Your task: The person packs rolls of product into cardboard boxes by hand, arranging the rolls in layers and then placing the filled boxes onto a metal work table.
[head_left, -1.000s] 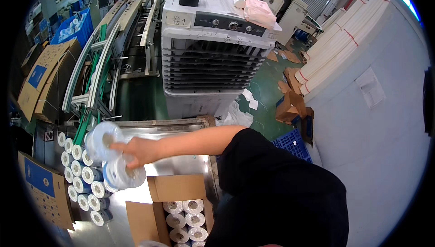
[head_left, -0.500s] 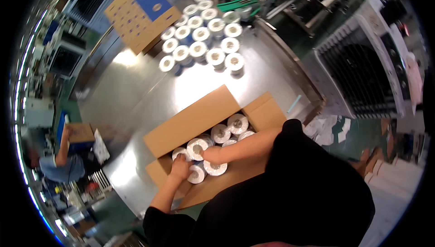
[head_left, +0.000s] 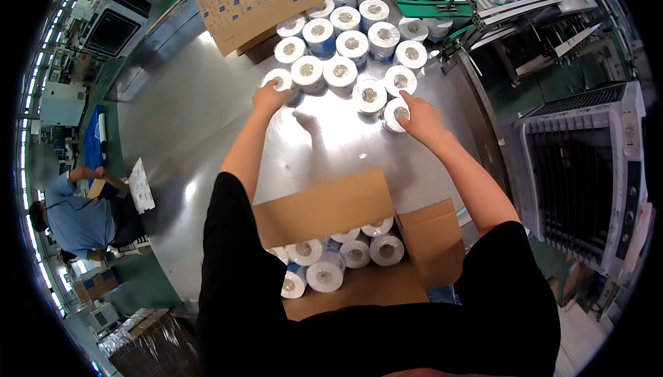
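Observation:
Wrapped white paper rolls [head_left: 340, 71] stand upright in a cluster on a shiny metal table. My left hand [head_left: 270, 98] reaches to the cluster's near left corner, its fingers closed on a paper roll [head_left: 278, 78]. At the near right corner my right hand [head_left: 423, 123] has thumb and fingers around another paper roll [head_left: 394, 114]. Both rolls rest on the table, partly covered by my fingers. Close to my body sits an open cardboard box [head_left: 324, 204] with several rolls [head_left: 325, 272] inside, some lying tilted; its raised flap hides part of them.
A printed cardboard carton [head_left: 248, 4] stands at the far left of the metal table [head_left: 186, 114]. Green-edged conveyor rails [head_left: 442, 8] lie beyond the rolls. A grey air cooler [head_left: 580, 176] is beside the table on the right. A person in blue [head_left: 79, 214] works at the left.
Both hands have left the rolls inside the open box and stretched forward to the cluster, each onto a roll. My view has turned, and the box now appears lower.

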`<state>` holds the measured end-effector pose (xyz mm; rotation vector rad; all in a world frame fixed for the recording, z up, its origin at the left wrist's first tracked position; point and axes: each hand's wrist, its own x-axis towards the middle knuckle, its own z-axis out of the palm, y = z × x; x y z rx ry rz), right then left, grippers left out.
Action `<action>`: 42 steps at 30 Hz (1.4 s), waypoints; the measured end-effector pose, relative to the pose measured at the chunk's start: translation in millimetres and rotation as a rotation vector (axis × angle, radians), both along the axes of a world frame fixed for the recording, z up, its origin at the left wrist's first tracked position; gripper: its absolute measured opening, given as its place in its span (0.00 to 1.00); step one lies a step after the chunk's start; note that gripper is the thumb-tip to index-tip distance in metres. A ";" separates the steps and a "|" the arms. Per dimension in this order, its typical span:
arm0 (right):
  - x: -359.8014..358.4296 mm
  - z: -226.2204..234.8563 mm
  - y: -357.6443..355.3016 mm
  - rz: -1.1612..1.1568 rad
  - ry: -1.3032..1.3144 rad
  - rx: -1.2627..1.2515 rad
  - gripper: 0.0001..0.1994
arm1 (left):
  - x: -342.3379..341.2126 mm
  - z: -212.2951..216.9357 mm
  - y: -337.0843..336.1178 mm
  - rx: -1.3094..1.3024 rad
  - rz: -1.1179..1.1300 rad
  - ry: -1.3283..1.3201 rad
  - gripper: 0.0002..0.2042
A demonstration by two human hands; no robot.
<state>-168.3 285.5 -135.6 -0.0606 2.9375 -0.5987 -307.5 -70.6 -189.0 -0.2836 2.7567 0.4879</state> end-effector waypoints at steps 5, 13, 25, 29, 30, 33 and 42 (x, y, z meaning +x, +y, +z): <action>-51.4 -63.6 43.5 0.025 -0.472 0.226 0.43 | -51.1 -24.8 92.0 -0.180 0.174 -0.156 0.40; -47.8 -111.2 31.6 0.051 -0.310 -0.084 0.42 | -38.4 -27.3 34.0 -0.154 -0.031 -0.128 0.30; 79.6 85.0 85.7 -0.300 -0.113 -0.427 0.34 | 256.5 202.6 -42.6 1.515 0.279 -0.264 0.18; 107.5 171.3 43.6 0.073 0.287 -0.667 0.33 | 338.2 187.6 42.5 1.194 0.125 -0.581 0.13; 117.9 192.3 23.7 0.232 0.298 -0.638 0.34 | 352.3 140.3 39.4 0.967 -0.181 -0.567 0.17; 163.3 200.8 -26.1 0.694 0.084 -0.605 0.36 | 360.0 159.9 103.4 0.277 -0.789 0.237 0.23; 267.5 79.5 -88.3 0.624 -0.241 0.067 0.24 | 409.5 57.7 59.1 -0.126 -0.969 0.173 0.18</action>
